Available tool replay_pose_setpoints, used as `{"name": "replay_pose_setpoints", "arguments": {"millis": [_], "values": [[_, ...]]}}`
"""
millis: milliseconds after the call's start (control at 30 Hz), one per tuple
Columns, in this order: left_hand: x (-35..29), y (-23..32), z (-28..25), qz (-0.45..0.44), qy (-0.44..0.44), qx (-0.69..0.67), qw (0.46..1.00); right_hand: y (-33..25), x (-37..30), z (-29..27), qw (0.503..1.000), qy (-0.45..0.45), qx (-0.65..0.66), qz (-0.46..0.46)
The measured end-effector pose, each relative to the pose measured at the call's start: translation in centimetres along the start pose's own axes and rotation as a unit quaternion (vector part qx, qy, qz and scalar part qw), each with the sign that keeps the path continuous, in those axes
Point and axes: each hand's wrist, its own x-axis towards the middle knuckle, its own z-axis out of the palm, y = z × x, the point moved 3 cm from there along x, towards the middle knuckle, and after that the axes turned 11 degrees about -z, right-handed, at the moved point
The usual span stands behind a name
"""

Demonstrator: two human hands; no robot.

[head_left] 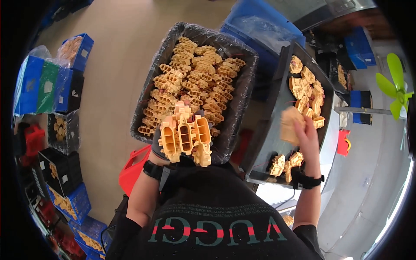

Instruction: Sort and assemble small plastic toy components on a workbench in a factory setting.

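lt hand (157, 142) holds tan parts (186, 135), long axes up-down in view.

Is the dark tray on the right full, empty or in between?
In between. In the dark tray, yellow parts lie in groups toward its far and near ends, while its bottom shows along the left side.

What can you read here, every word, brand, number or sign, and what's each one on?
Shirt: large green and red lettering; printed words aren't copied here.
Shirt, smaller rows: too small to read reliably.
White sticker on the green crate: too small to read.
White sticker on the black crate: also too small.
Yellow parts: no text I can make out.
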Motion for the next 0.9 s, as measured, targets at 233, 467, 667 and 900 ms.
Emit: {"name": "replay_pose_setpoints", "arguments": {"millis": [233,467,667,900], "values": [[-1.9,0.0,0.2,0.059,-0.101,0.101,0.988,-12.6,-0.6,15.5,0.966,-0.165,-0.097,-0.174],[-4.4,-0.7,-0.6,0.098,-0.086,0.109,0.985,-13.4,-3.8,19.6,0.957,-0.214,-0.091,-0.175],[-7.5,-0.3,2.0,0.006,-0.083,0.141,0.987,-13.3,-5.3,20.6,0.925,-0.368,0.022,-0.094],[-6.8,-0.7,3.2,-0.043,-0.098,0.025,0.994,-10.4,-5.3,21.5,0.905,-0.397,0.018,-0.155]]}}
